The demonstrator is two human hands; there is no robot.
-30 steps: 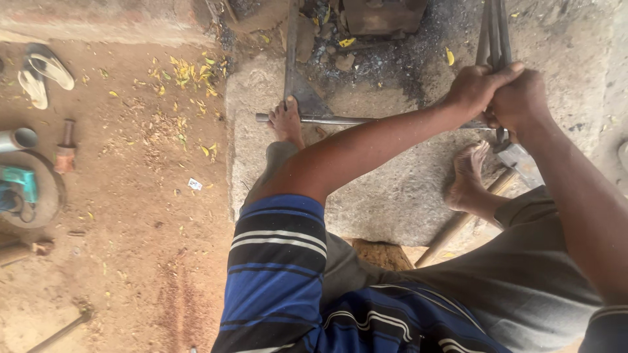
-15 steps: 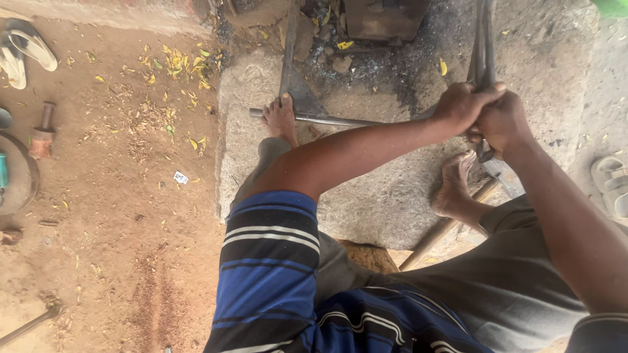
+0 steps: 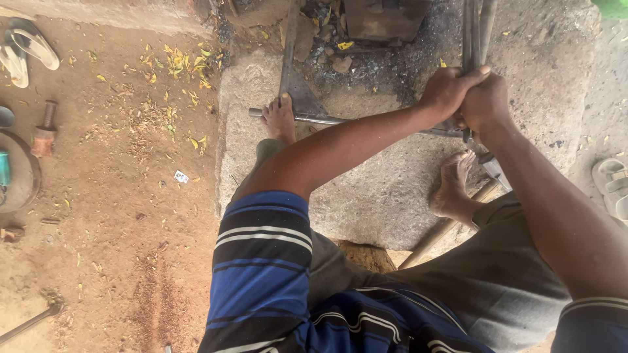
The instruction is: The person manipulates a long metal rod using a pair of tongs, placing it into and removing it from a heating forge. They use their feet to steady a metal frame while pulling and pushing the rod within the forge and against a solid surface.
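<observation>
both fists clamped tight on the upright rods (image 3: 472, 33), left hand (image 3: 447, 91) touching right hand (image 3: 484, 103), left foot (image 3: 280, 119) on a pipe (image 3: 314, 118), stone slab (image 3: 386, 189) underneath

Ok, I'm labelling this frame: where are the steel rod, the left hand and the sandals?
steel rod (image 3: 314, 118): head view, bare stretch beside the foot.
left hand (image 3: 448, 90): head view, back of hand.
sandals (image 3: 23, 49): head view, the straps.

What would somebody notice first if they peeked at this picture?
Both hands, the left hand and the right hand, are clamped together on long metal tongs near the top right. Below them a thin metal rod lies across a big grey stone slab, with one bare foot resting on its left end. Pale sandals lie on the red dirt, top left.
</observation>
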